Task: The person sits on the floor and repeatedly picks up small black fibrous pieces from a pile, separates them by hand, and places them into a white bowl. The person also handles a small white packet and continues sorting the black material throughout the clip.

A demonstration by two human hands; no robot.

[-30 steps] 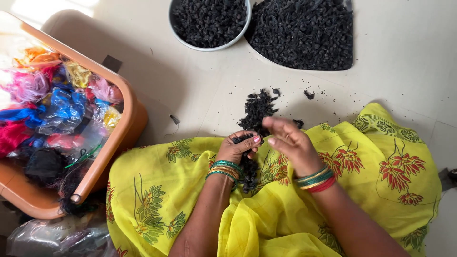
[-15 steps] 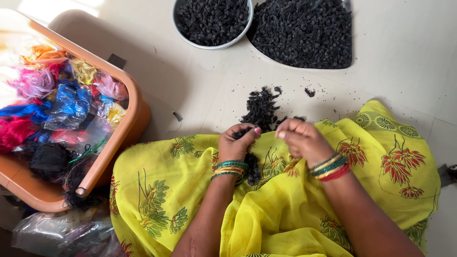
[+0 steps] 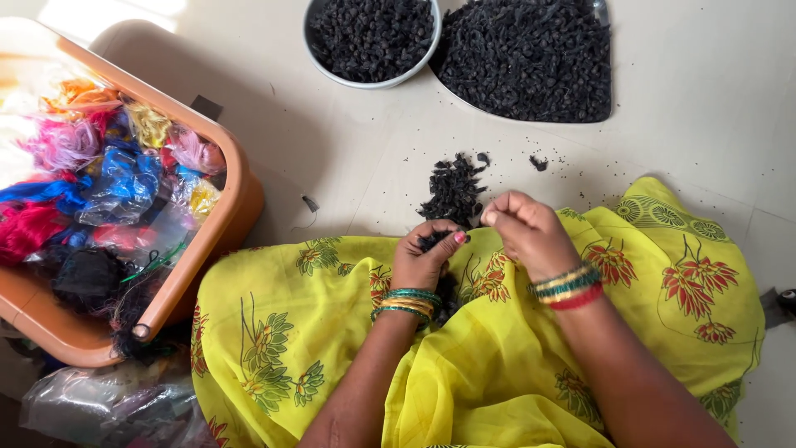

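Seen from above, a seated person's left hand [image 3: 427,255] pinches a black fibre tuft [image 3: 433,241] over a yellow-draped lap while the right hand [image 3: 526,232], curled shut, seems mid-way plucking bits onto the small floor pile [image 3: 454,189]; separating more needs fine fingertip pulls.

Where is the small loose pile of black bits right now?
The small pile of black bits lies on the floor just beyond the left hand and right hand, nearer than the grey bowl.
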